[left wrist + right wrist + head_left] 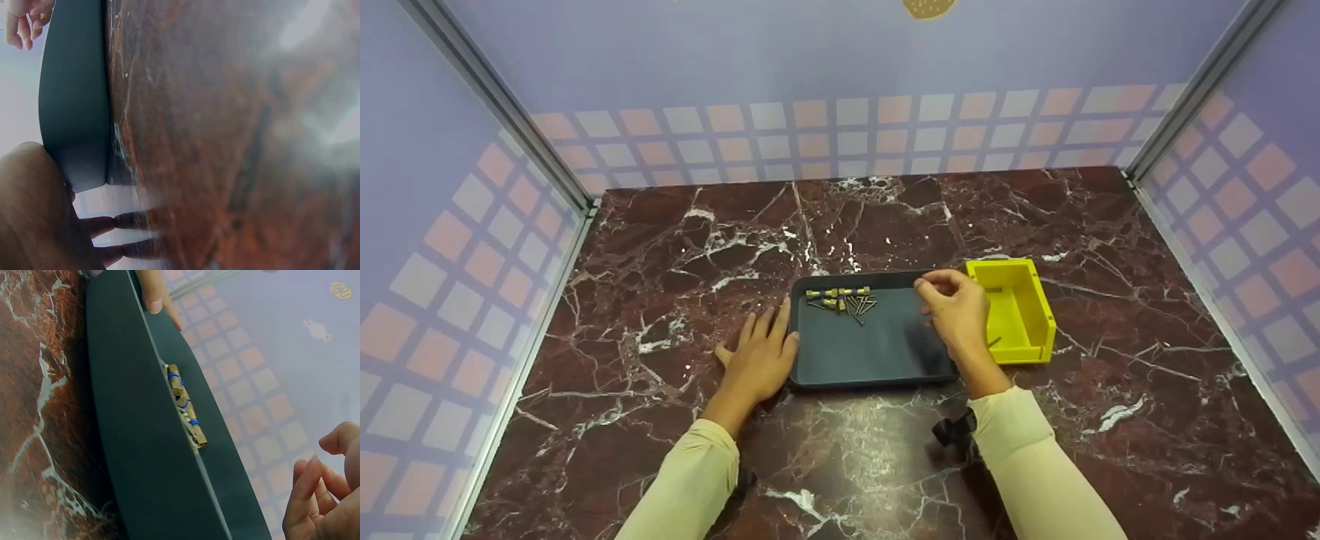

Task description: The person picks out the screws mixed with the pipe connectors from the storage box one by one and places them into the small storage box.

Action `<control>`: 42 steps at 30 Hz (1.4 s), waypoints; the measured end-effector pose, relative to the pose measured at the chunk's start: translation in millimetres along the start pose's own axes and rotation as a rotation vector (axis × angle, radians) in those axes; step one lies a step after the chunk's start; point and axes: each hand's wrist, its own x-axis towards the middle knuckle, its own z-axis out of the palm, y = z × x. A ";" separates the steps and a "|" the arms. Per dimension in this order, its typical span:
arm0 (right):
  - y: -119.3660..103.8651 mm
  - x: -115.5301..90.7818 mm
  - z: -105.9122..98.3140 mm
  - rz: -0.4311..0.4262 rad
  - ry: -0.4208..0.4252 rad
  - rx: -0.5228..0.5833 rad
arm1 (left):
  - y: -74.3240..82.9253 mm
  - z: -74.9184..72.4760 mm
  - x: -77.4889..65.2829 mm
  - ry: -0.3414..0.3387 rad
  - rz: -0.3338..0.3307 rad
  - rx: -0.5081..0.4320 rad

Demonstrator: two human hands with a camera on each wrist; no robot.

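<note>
A dark grey tray (877, 352) lies on the marbled table. My left hand (757, 360) rests at its left edge, fingers spread and fairly straight, the fingertips along the rim. In the tray's upper left sit several brass fittings (838, 293) with blue bands, beside a small heap of screws (862, 306). Over the tray's right end hovers my right hand (960, 311), fingers loosely bent. In the right wrist view, a gap shows between its thumb and fingertips (306, 475), with nothing visible between them.
A yellow bin (1046, 322) stands against the tray's right side, with a few thin screws (994, 289) inside. Black wrist gear (952, 429) hangs under the right sleeve. Tiled-pattern walls (810, 135) enclose the table (697, 247) at the back and both sides.
</note>
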 end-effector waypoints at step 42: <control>29.1 2.5 47.6 0.061 -0.044 -0.131 | 0.1 -0.4 0.4 -0.013 -0.005 0.008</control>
